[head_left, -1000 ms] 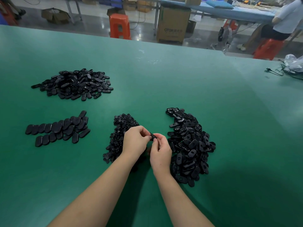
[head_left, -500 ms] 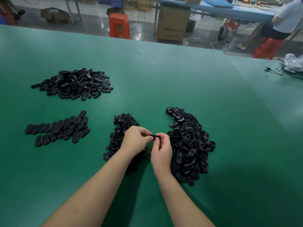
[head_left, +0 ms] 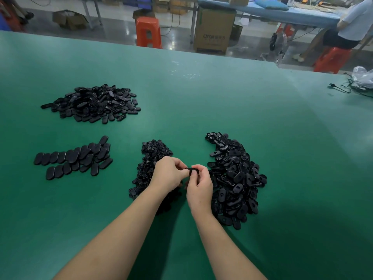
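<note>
Between the two nearest heaps, in the head view, both hands met just above the green table [head_left: 201,98]. The left hand [head_left: 168,173] and the right hand [head_left: 199,188] each pinched one end of a single black oval piece [head_left: 190,170]. The fingers were curled tightly around it, with almost no opening left. The piece was lifted a little from the table and held flat between the thumbs. I judged this was to press a small part into it, but the joint itself was hidden by the fingers.

Both forearms came in from the lower edge and converged, with the wrists bent slightly inward and the knuckles turned toward the camera.

Under the left hand lay the heap of small round parts [head_left: 153,152], and beside the right hand was the heap of oval shells [head_left: 234,178]. Probably each supply was put on the side of the hand that takes from it. Farther left, the neat rows of ovals [head_left: 74,158] lay overlapping, and looked like finished work set out for counting. Behind them was a loose far heap [head_left: 94,104]. Beyond the table stood an orange stool [head_left: 148,32] and a cardboard box [head_left: 214,35].
</note>
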Demonstrator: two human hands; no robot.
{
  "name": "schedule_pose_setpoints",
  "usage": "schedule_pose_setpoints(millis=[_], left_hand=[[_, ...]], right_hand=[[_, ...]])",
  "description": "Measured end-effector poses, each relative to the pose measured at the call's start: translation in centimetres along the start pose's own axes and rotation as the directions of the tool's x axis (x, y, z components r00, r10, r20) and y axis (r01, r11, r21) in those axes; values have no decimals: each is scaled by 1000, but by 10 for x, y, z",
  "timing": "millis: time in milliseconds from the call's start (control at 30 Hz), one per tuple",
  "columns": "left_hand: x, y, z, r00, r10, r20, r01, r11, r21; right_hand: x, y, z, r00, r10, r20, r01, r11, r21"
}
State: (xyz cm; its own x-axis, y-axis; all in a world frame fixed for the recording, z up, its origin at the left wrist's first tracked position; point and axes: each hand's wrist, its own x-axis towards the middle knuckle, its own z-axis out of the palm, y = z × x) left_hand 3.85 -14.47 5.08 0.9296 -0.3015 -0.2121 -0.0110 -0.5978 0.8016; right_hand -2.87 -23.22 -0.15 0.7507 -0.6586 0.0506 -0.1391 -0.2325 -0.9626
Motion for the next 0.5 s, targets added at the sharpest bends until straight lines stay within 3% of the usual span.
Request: schedule_pose_setpoints(millis=[300,500], left_hand=[[-4,2,8,997,42,-66,-39,998,42],[-3,2,8,988,153,1,-153,982,110]], right_hand=[[1,3,1,1000,7,-27,-6,1000,26],[2,4,0,998,-16,-57,18,1000,24]])
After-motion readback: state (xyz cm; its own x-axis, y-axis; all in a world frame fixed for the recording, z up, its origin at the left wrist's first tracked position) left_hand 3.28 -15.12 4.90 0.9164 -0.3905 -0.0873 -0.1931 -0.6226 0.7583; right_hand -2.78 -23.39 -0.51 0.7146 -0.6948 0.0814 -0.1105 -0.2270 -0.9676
